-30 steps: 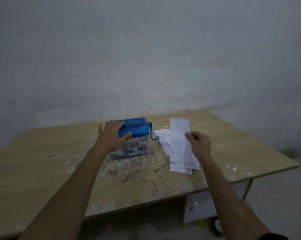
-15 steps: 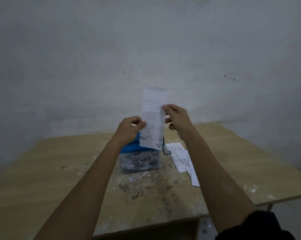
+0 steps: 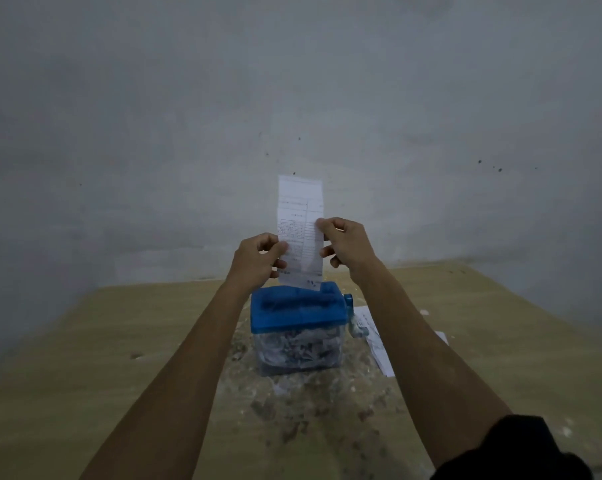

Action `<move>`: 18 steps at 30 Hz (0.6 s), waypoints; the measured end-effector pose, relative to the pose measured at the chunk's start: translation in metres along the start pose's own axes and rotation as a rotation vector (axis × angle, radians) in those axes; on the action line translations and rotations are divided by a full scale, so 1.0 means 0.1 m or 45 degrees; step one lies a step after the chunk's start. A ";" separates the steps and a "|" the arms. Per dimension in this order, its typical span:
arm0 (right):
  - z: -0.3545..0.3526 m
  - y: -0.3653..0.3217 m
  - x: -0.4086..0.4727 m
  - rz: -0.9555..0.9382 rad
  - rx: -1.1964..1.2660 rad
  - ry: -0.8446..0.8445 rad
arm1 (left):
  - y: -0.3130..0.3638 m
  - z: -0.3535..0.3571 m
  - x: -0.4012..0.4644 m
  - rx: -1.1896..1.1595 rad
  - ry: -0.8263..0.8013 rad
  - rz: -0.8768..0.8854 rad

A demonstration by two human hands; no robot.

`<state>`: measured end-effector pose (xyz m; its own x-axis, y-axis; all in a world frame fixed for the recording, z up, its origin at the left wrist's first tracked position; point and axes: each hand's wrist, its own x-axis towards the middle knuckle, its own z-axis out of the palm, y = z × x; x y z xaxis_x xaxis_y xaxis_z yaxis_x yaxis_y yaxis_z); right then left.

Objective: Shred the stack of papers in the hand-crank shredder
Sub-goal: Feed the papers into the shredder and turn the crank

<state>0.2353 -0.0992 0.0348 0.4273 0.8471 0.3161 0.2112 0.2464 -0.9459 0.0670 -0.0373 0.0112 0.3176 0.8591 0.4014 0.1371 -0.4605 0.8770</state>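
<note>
White paper slip (image 3: 300, 216) pinched upright between left hand (image 3: 258, 259), right hand (image 3: 348, 242).

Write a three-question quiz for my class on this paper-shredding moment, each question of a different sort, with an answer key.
1. True or false: both hands hold the paper slip upright above the blue shredder.
2. Multiple choice: where do the remaining papers lie? A) left of the shredder B) right of the shredder C) on its lid
3. Fill in: the shredder's clear bin holds ____ paper.

Key
1. True: the left hand pinches the slip's left edge and the right hand its right edge.
2. B, flat on the table.
3. Shredded.
</note>
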 end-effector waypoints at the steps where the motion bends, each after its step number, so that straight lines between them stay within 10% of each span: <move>1: 0.01 0.04 0.01 0.006 -0.002 -0.002 | -0.04 0.01 0.00 -0.001 -0.002 -0.011; 18: -0.14 0.45 -0.12 0.003 -0.272 -0.013 | -0.43 0.15 -0.11 0.250 -0.038 0.030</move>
<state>0.2520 -0.1049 -0.0103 0.4195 0.8525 0.3118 0.3921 0.1396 -0.9093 0.0710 -0.0305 -0.0353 0.3505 0.8418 0.4105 0.3087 -0.5176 0.7980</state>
